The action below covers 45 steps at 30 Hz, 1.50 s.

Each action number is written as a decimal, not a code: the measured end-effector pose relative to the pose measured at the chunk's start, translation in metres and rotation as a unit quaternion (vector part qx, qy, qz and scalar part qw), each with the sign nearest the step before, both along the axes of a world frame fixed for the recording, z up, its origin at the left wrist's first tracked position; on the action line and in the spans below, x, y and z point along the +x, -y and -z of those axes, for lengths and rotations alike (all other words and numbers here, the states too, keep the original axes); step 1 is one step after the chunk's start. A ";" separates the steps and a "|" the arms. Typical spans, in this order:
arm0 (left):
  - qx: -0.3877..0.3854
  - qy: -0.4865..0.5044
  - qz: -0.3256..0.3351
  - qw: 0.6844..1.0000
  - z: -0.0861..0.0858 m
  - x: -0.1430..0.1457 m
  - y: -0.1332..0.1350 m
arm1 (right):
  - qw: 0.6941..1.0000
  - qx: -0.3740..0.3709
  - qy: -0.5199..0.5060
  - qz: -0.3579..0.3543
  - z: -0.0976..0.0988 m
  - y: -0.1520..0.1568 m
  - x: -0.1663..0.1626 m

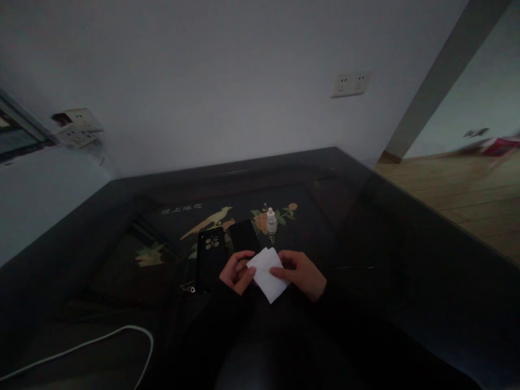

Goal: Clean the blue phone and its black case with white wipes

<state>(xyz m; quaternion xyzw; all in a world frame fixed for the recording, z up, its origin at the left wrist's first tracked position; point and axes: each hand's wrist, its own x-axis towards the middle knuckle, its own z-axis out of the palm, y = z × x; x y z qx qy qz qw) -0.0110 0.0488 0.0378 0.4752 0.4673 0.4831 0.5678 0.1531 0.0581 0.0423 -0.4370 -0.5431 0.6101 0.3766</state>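
Observation:
A folded white tissue (268,275) is held between both of my hands above the dark table. My left hand (238,272) pinches its left corner, thumb on top. On the other side, my right hand (303,272) grips the right part with the thumb pressed on its face. Just beyond the tissue lies a flat black phone (244,235), partly covered by my left fingers. A black phone case (210,260) with round camera holes rests to the left of it. Behind the tissue stands a small clear bottle (271,222) with a white cap, upright.
The glossy black table (357,227) carries a painted bird and flowers. A white cable (101,337) curves over its lower left. The wall behind has power sockets (351,84), and more sockets (79,127) sit at the left. Wooden floor (455,189) shows at the right.

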 end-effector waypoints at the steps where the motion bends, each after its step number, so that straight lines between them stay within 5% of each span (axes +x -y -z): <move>1: -0.018 0.024 -0.029 0.999 0.000 -0.004 0.006 | 1.000 -0.009 -0.012 -0.003 0.001 0.004 -0.005; 8: 0.004 0.064 -0.094 0.994 0.007 -0.016 0.022 | 0.990 -0.098 -0.103 0.009 0.012 0.028 -0.033; 15: -0.066 0.104 -0.016 0.992 0.014 -0.014 0.034 | 0.997 0.041 -0.058 0.033 0.011 0.027 -0.031; 19: -0.106 0.118 0.012 0.987 0.012 -0.010 0.038 | 0.997 0.030 -0.068 -0.009 0.010 0.025 -0.029; 23: -0.078 0.054 0.023 0.995 0.012 -0.010 0.041 | 0.992 -0.035 -0.118 -0.028 0.016 0.025 -0.028; 26: 0.022 -0.070 0.035 0.997 0.005 -0.023 0.035 | 0.989 -0.042 -0.139 -0.007 0.021 0.023 -0.026; 30: 0.260 -0.344 -0.057 0.901 -0.001 -0.064 0.001 | 0.981 -0.089 -0.166 0.042 0.025 0.021 -0.025; 32: 0.252 -0.458 -0.174 0.834 0.003 -0.089 -0.022 | 0.979 -0.111 -0.168 0.044 0.026 0.021 -0.025; 35: 0.149 -0.566 -0.212 0.783 0.017 -0.116 -0.048 | 0.978 -0.122 -0.167 0.030 0.027 0.021 -0.025; 40: 0.041 -0.558 -0.182 0.809 0.032 -0.121 -0.054 | 0.986 -0.099 -0.135 0.014 0.027 0.021 -0.027; 45: -0.005 -0.442 -0.206 0.873 0.024 -0.119 -0.048 | 0.999 -0.021 -0.039 0.020 0.020 0.017 -0.025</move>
